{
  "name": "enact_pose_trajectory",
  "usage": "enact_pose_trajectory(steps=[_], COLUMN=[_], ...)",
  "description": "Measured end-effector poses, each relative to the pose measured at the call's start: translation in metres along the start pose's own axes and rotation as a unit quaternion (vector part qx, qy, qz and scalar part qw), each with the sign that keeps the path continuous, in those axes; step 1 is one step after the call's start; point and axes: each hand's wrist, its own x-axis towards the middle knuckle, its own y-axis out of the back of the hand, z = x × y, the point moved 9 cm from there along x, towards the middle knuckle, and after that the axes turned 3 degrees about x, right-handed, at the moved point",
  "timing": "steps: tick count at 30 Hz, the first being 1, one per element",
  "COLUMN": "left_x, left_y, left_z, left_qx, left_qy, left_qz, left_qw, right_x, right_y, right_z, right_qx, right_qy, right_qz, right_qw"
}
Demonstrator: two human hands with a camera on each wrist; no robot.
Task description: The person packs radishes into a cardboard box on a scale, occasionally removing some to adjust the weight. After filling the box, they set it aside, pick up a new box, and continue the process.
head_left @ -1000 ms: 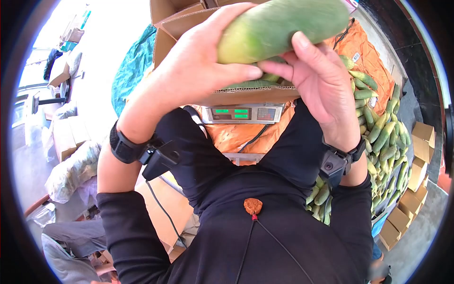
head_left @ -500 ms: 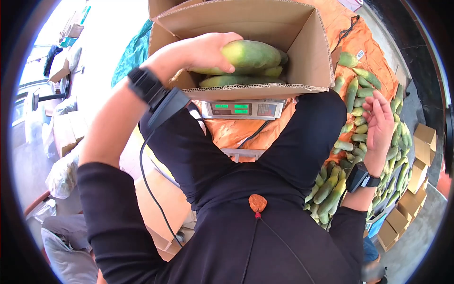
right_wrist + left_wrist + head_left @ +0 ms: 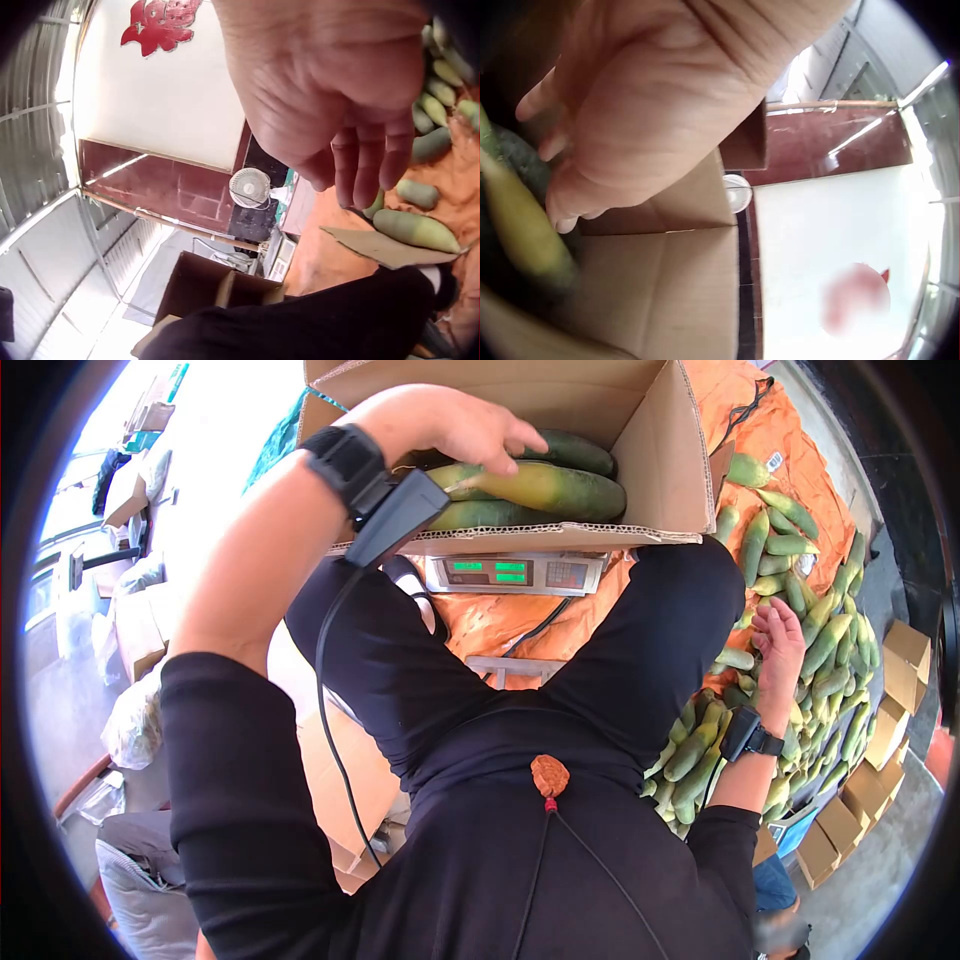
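Observation:
In the head view a cardboard box point(image 3: 665, 465) holds several green radishes, and the topmost radish point(image 3: 570, 490) has a yellowish tapered end. My left hand point(image 3: 455, 425) reaches over the box's left wall, its fingers extended and just above that tapered end. Nothing is gripped between them; the left wrist view shows the hand point(image 3: 641, 124) beside the radish point(image 3: 525, 225). Off to the right, my right hand point(image 3: 781, 655) hangs with loosely bent fingers and holds nothing. A pile of green radishes point(image 3: 825, 645) lies beyond and below it.
Under the box stands a digital scale point(image 3: 515, 573) with lit green displays. An orange tarp point(image 3: 800, 470) covers the floor around it. Small cardboard boxes point(image 3: 885, 730) line the right side. A cable point(image 3: 335, 760) runs down from the left wrist.
The large radish once held in both hands went down into the box, and the left hand has let go of it. The right hand moved away to the right, over the pile.

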Motion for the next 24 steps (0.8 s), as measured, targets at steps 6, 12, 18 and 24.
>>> enact_pose_trajectory(steps=[6,12,18,24], left_x=[-0.087,-0.163,-0.180,-0.172], left_y=[0.042,0.027,-0.003,-0.017], left_z=[0.002,-0.004,-0.013,-0.009], left_qx=[-0.123,-0.159,-0.188,-0.226], left_qy=[-0.038,-0.006,0.027,0.031], left_qz=[0.257,0.429,0.457,0.468], left_qw=[0.958,0.889,0.869,0.854], right_x=[-0.005,-0.019,-0.055,-0.078], right_y=[0.012,0.040,0.071,0.108], right_z=[0.063,0.164,0.212,0.243], right_qx=[-0.076,-0.185,-0.229,-0.214], right_qy=[-0.070,-0.134,-0.211,-0.278], right_qz=[0.012,-0.032,0.021,0.045], right_qw=[0.995,0.973,0.950,0.935])
